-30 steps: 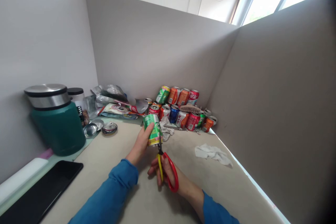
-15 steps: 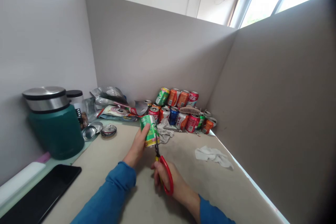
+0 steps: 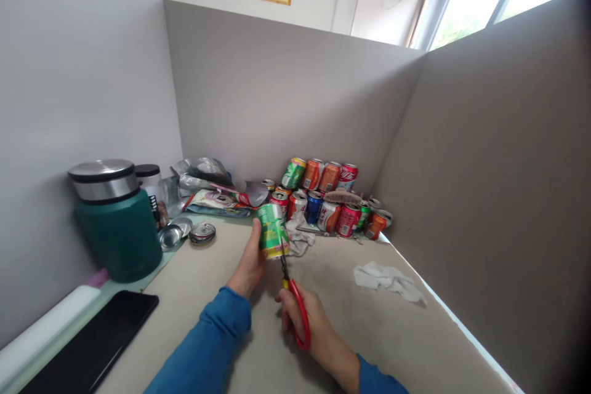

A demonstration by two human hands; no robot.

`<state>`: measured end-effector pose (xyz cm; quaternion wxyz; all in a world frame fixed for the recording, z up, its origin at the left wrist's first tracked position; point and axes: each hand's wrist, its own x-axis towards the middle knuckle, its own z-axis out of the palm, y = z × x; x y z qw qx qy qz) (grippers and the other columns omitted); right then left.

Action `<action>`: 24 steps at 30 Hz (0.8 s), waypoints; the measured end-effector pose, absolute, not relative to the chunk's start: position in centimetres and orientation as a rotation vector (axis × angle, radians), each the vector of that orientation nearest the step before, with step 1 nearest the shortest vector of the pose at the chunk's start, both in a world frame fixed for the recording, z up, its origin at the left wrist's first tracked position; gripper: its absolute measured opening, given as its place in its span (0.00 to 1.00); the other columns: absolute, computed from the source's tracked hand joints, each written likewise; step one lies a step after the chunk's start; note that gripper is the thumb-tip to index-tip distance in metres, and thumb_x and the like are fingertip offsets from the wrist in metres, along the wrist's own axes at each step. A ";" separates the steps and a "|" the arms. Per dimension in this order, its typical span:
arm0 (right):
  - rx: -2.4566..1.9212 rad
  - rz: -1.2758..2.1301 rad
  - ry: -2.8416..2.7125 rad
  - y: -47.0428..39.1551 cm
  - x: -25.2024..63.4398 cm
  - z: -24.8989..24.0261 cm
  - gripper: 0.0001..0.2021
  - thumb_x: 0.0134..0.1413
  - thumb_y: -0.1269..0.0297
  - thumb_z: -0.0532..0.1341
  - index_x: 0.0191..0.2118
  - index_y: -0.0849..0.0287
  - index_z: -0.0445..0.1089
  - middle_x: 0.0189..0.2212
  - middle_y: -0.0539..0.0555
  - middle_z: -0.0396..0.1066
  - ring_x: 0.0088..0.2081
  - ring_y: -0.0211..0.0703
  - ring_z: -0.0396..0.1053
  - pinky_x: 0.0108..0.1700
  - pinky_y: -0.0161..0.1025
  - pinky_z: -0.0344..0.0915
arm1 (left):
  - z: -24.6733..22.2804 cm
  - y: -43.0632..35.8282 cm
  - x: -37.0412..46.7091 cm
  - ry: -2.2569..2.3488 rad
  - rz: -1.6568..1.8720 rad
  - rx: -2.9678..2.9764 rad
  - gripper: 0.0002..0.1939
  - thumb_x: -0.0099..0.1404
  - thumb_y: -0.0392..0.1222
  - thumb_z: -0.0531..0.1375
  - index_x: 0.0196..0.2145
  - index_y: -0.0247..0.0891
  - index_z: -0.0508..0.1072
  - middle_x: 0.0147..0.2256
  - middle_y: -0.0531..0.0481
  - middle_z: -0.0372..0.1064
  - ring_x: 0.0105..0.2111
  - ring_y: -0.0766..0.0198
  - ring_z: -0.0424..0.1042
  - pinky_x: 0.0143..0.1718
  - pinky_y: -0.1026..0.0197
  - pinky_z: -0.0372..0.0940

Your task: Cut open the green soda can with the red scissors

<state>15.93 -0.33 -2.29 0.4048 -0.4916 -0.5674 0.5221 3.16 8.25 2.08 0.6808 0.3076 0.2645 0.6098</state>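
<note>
Left sleeve (image 3: 201, 345): plain blue, creased near the cuff (image 3: 243, 315). Right sleeve (image 3: 377, 380): matching blue, from where I stand. Left hand (image 3: 250, 263), right hand (image 3: 305, 313): bare.

"What holds everything up?"

"A table (image 3: 383, 338), its top mostly beige."

"And what lies directly on it?"

"Left side: a teal jar (image 3: 120, 237), a flat black device (image 3: 87, 345), a small stack of metal discs (image 3: 202, 234). Toward the back, a lower row of cans (image 3: 330, 217). Right, a crumpled white tissue (image 3: 388, 281)."
</note>
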 end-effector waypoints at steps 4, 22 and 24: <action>-1.224 1.279 -1.333 0.4 16.6 -3.6 0.32 0.49 0.28 0.55 0.33 0.58 0.64 0.15 0.43 0.63 0.13 0.31 0.57 0.14 0.28 0.53 | 1.9 8.0 3.7 0.505 1.265 0.748 0.29 0.68 0.62 0.52 0.51 0.34 0.71 0.41 0.39 0.77 0.36 0.56 0.78 0.34 0.58 0.73; -1.259 1.238 -1.272 0.9 16.8 -2.5 0.38 0.39 0.22 0.53 0.32 0.58 0.63 0.12 0.41 0.59 0.11 0.31 0.54 0.12 0.28 0.50 | 0.4 8.3 4.2 0.619 1.144 0.832 0.24 0.67 0.55 0.58 0.47 0.30 0.75 0.42 0.36 0.77 0.37 0.55 0.77 0.35 0.58 0.72; -1.272 1.232 -1.292 0.7 16.8 -2.4 0.37 0.41 0.22 0.53 0.32 0.58 0.63 0.12 0.41 0.59 0.11 0.31 0.54 0.12 0.29 0.50 | 0.2 8.5 4.2 0.616 1.157 0.829 0.24 0.66 0.55 0.59 0.48 0.30 0.75 0.42 0.35 0.77 0.37 0.55 0.78 0.34 0.58 0.72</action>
